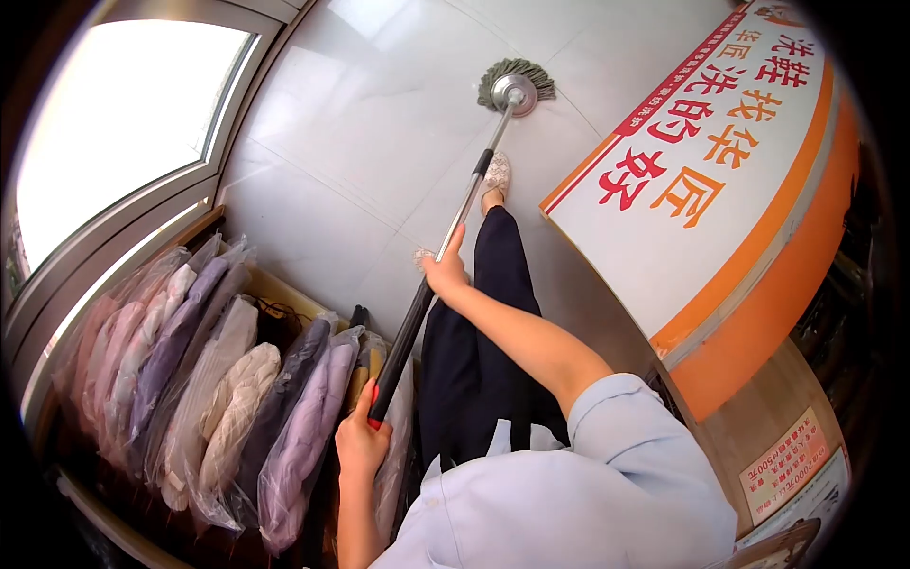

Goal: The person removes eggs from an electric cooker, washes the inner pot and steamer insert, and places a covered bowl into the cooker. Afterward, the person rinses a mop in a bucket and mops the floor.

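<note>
A mop (513, 92) with a grey-green string head and a round metal hub rests on the tiled floor. Its long handle, silver toward the head and black toward me, slants down through both my hands. My left hand (363, 438) is closed around the black end of the handle, near a red part. Farther along, my right hand (446, 269) grips the handle around where the silver tube meets the black section. My patterned shoe (497, 177) stands just behind the mop head; the other shoe is partly hidden behind the right hand.
Plastic-covered garments (227, 403) hang in a row at the left. Beyond them is a glass door (114, 123) with a metal frame. A counter (697, 190) with a white top, orange edge and printed Chinese lettering juts in at the right. Shiny tiles (322, 142) lie ahead.
</note>
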Demonstrator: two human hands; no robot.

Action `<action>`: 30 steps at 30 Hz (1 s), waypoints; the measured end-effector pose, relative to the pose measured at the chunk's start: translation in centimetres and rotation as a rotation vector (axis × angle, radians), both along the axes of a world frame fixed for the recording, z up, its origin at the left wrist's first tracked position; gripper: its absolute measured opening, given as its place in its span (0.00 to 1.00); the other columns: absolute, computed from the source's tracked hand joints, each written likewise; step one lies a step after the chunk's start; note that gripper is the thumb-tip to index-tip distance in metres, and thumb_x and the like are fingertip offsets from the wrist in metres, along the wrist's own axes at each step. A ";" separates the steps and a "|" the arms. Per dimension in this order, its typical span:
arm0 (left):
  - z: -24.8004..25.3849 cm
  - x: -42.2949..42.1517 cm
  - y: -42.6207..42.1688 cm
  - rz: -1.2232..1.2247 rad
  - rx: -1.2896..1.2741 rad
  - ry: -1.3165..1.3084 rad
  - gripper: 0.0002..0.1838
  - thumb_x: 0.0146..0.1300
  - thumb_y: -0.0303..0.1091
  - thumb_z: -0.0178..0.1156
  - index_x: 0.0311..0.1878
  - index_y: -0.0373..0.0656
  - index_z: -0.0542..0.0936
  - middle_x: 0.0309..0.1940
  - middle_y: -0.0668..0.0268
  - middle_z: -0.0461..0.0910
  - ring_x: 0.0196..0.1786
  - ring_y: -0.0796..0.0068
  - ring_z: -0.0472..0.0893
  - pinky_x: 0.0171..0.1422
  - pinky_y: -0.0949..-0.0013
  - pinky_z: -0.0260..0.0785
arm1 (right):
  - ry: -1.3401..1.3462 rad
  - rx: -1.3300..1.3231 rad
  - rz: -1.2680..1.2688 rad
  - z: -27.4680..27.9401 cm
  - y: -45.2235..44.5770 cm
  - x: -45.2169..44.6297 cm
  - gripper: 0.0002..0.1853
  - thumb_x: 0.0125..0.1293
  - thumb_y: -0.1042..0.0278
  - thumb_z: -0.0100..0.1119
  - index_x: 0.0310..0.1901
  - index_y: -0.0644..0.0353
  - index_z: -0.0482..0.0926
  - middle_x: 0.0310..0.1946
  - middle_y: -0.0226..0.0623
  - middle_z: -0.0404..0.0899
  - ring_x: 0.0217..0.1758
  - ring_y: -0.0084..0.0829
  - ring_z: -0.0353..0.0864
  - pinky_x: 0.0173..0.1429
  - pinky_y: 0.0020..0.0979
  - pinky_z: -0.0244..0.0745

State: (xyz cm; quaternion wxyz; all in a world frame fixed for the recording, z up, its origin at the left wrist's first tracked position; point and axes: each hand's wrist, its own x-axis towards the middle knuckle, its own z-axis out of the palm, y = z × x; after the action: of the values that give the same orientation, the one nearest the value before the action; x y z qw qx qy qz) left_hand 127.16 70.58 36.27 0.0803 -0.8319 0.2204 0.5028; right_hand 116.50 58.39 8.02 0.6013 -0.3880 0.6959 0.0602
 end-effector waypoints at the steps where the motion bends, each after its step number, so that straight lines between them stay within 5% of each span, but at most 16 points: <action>1: 2.3 0.1 3.0 -0.010 0.033 -0.055 0.37 0.42 0.25 0.59 0.62 0.55 0.71 0.20 0.55 0.77 0.24 0.55 0.78 0.34 0.61 0.71 | -0.128 -0.047 -0.010 1.0 5.0 1.0 0.54 0.53 0.68 0.53 0.68 0.53 0.18 0.34 0.54 0.78 0.30 0.47 0.79 0.36 0.40 0.74; 4: 9.1 -0.5 10.8 0.111 -0.026 -0.156 0.34 0.41 0.25 0.60 0.59 0.45 0.73 0.30 0.49 0.81 0.33 0.56 0.83 0.38 0.66 0.73 | -0.249 0.238 0.086 7.7 14.7 4.4 0.55 0.52 0.68 0.53 0.67 0.54 0.16 0.30 0.61 0.76 0.31 0.54 0.78 0.36 0.44 0.74; 6: 13.8 0.2 10.6 0.223 0.492 0.047 0.43 0.59 0.41 0.63 0.72 0.52 0.49 0.52 0.48 0.75 0.52 0.67 0.78 0.58 0.63 0.66 | -0.250 0.295 0.146 10.4 19.1 6.7 0.57 0.51 0.66 0.56 0.68 0.52 0.18 0.34 0.61 0.77 0.33 0.55 0.78 0.42 0.46 0.74; 8: 15.3 -0.1 9.2 0.186 0.369 0.007 0.38 0.58 0.37 0.62 0.69 0.50 0.55 0.47 0.46 0.75 0.47 0.69 0.76 0.53 0.64 0.67 | -0.227 0.454 0.281 12.9 17.8 8.2 0.57 0.54 0.65 0.55 0.67 0.51 0.15 0.33 0.56 0.79 0.30 0.50 0.80 0.37 0.44 0.76; 11: 16.3 -0.2 5.6 0.098 0.017 -0.106 0.28 0.53 0.24 0.60 0.61 0.44 0.71 0.30 0.42 0.75 0.29 0.74 0.71 0.38 0.69 0.69 | -0.355 0.593 0.137 13.2 14.0 7.8 0.57 0.54 0.63 0.56 0.67 0.49 0.15 0.39 0.57 0.78 0.40 0.51 0.80 0.45 0.44 0.75; 14: 15.1 0.0 0.8 -0.016 -0.036 -0.102 0.30 0.49 0.23 0.59 0.60 0.42 0.71 0.32 0.44 0.77 0.32 0.72 0.75 0.40 0.70 0.70 | -0.324 0.556 0.034 13.1 8.1 6.1 0.57 0.53 0.64 0.57 0.68 0.45 0.17 0.38 0.58 0.77 0.38 0.51 0.81 0.42 0.43 0.76; 16: 13.6 0.0 -2.8 -0.116 -0.079 -0.085 0.33 0.44 0.22 0.59 0.60 0.39 0.71 0.34 0.46 0.80 0.35 0.69 0.80 0.41 0.71 0.71 | -0.285 0.431 -0.051 12.5 3.6 4.7 0.57 0.52 0.66 0.56 0.68 0.46 0.17 0.35 0.58 0.77 0.27 0.50 0.79 0.29 0.41 0.77; 21: 8.9 -2.0 -15.4 -0.205 -0.049 -0.052 0.35 0.40 0.26 0.61 0.59 0.44 0.73 0.32 0.52 0.82 0.35 0.63 0.83 0.42 0.69 0.72 | -0.269 0.258 -0.278 8.6 -11.7 -2.7 0.56 0.51 0.66 0.58 0.70 0.49 0.22 0.35 0.52 0.78 0.35 0.46 0.80 0.37 0.40 0.74; 23: 5.9 -4.1 -21.2 -0.267 -0.141 -0.031 0.34 0.42 0.30 0.61 0.60 0.50 0.73 0.26 0.54 0.81 0.30 0.59 0.83 0.39 0.67 0.73 | -0.202 0.125 -0.381 6.3 -18.0 -6.0 0.53 0.52 0.64 0.58 0.71 0.52 0.29 0.55 0.54 0.71 0.50 0.46 0.77 0.51 0.37 0.72; 24: 4.3 -5.3 -24.0 -0.282 -0.166 -0.029 0.34 0.42 0.30 0.62 0.60 0.51 0.73 0.25 0.56 0.81 0.30 0.60 0.83 0.39 0.67 0.73 | -0.137 -0.072 -0.420 3.5 -19.6 -7.0 0.51 0.54 0.62 0.57 0.71 0.53 0.31 0.48 0.61 0.73 0.40 0.49 0.81 0.45 0.40 0.76; 26: 1.4 -8.1 -29.4 -0.219 -0.161 0.005 0.34 0.42 0.32 0.63 0.60 0.51 0.73 0.25 0.56 0.81 0.31 0.61 0.82 0.40 0.68 0.73 | 0.009 -0.283 -0.440 0.0 -24.8 -9.5 0.50 0.54 0.63 0.58 0.71 0.61 0.35 0.53 0.62 0.69 0.36 0.46 0.82 0.41 0.39 0.77; 28: -0.7 -11.0 -34.6 -0.227 -0.295 0.099 0.35 0.43 0.29 0.66 0.61 0.46 0.72 0.27 0.62 0.80 0.28 0.74 0.78 0.36 0.71 0.71 | -0.218 0.026 -0.708 7.3 -33.4 -13.5 0.49 0.56 0.65 0.58 0.71 0.58 0.33 0.55 0.54 0.68 0.36 0.37 0.81 0.40 0.37 0.78; 30: -2.0 -14.2 -39.3 0.073 -0.236 0.343 0.35 0.46 0.31 0.67 0.62 0.41 0.70 0.27 0.65 0.78 0.27 0.76 0.77 0.34 0.71 0.69 | -0.141 -0.103 -0.731 5.4 -36.7 -15.8 0.48 0.56 0.69 0.57 0.71 0.56 0.33 0.48 0.51 0.69 0.27 0.33 0.79 0.27 0.37 0.78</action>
State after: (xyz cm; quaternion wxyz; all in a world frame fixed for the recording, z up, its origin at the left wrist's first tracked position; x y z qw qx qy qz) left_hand 112.96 31.24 34.23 -0.0746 -0.7452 0.2578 0.6105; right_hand 100.70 21.71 13.39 0.6093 -0.1470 0.7474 -0.2203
